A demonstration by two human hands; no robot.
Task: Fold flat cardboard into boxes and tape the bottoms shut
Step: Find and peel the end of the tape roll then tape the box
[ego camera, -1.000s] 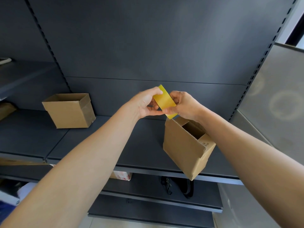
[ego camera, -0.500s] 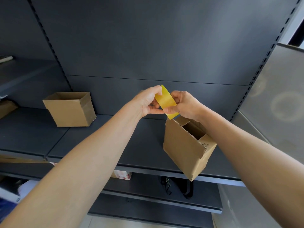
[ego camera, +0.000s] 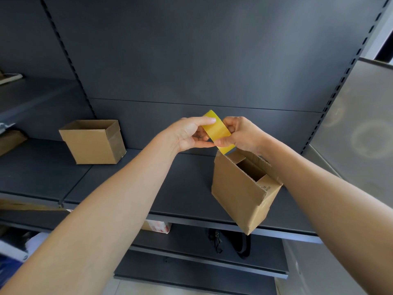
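Filling the view is a dark grey metal shelving unit with a plain back panel and slotted uprights; its main shelf (ego camera: 131,184) runs across the middle, and a paler grey panel (ego camera: 361,133) stands at the right edge. On a lower shelf (ego camera: 191,245) sit a small red-and-white carton (ego camera: 158,226) and a black strap or cord (ego camera: 231,243).

Compared with the earlier frames almost nothing has shifted: both hands stay raised over the shelf in the same pose, and the boxes lie where they were.

The left hand (ego camera: 188,134) and right hand (ego camera: 240,133) meet around a yellow tape roll (ego camera: 217,130), the fingers of each closed on it, thumb tips touching at its lower edge. Just below the roll, a tilted cardboard box (ego camera: 240,192) shows its open end; the part of its inside that shows holds nothing. Whether it rests on the shelf or hangs from the right hand I cannot tell. A second open cardboard box (ego camera: 93,143) stands upright on the shelf, well to the left; its inside is hidden.
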